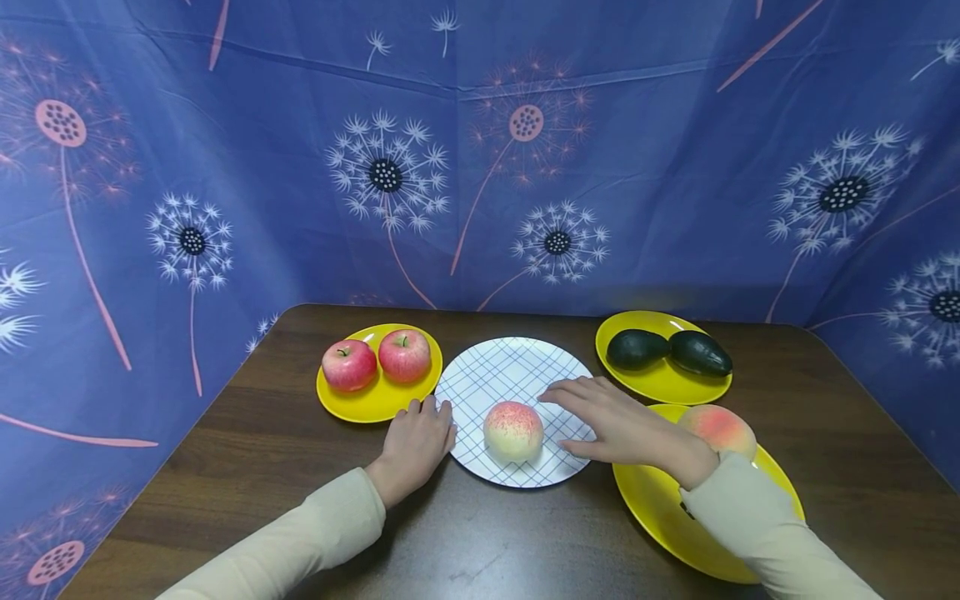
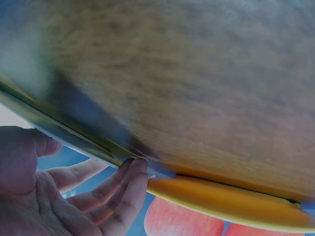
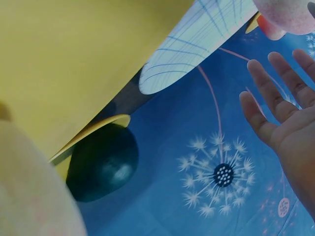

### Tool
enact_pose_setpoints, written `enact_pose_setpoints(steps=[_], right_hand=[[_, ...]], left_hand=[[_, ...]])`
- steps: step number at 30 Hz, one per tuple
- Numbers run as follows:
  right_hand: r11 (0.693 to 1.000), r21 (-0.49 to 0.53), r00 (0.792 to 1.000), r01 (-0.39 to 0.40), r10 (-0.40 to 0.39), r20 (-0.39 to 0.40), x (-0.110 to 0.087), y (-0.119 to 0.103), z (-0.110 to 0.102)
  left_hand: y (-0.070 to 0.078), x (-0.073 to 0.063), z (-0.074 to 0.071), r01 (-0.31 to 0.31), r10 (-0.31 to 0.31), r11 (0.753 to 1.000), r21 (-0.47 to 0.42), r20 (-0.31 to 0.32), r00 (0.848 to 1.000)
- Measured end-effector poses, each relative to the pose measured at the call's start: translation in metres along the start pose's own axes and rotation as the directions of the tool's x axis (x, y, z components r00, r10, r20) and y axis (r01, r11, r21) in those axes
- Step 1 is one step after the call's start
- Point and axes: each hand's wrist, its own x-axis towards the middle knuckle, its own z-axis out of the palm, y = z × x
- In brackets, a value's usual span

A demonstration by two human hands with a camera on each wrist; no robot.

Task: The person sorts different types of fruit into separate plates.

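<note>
A peach (image 1: 513, 432), pale yellow with a red-speckled top, sits on a round white plate (image 1: 480, 367) with blue crossing lines. My left hand (image 1: 416, 442) rests at the left rim of that plate, its fingertips right at the edge. In the left wrist view, the fingers (image 2: 123, 201) lie along the rim, close to the yellow plate of apples. My right hand (image 1: 622, 421) hovers over the right side of the white plate, beside the peach and apart from it. Its fingers (image 3: 270, 91) are spread and hold nothing.
Two red apples (image 1: 349, 365) lie on a yellow plate (image 1: 375, 407) at the left. At the back right, two dark avocados (image 1: 637, 348) share another yellow plate (image 1: 652, 321). A second peach (image 1: 720, 429) sits on a larger yellow plate (image 1: 660, 508), under my right forearm. A blue dandelion-print cloth (image 1: 457, 167) hangs behind.
</note>
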Motion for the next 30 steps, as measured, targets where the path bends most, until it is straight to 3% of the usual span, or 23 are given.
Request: enact_pose_setpoints(steps=[12,30], right_hand=[[0.997,0.038,0.997,0.071,-0.071,-0.008,0.019,-0.013,0.003],[0.995,0.083,0.996,0.049,-0.054,0.064,0.034,-0.027,0.014]], left_hand=[[0.001,0.0,0.0,0.001,0.0,1.0,0.02,-0.025,1.0],[0.001,-0.001,0.001,-0.003,0.003,1.0,0.024,-0.031,1.0]])
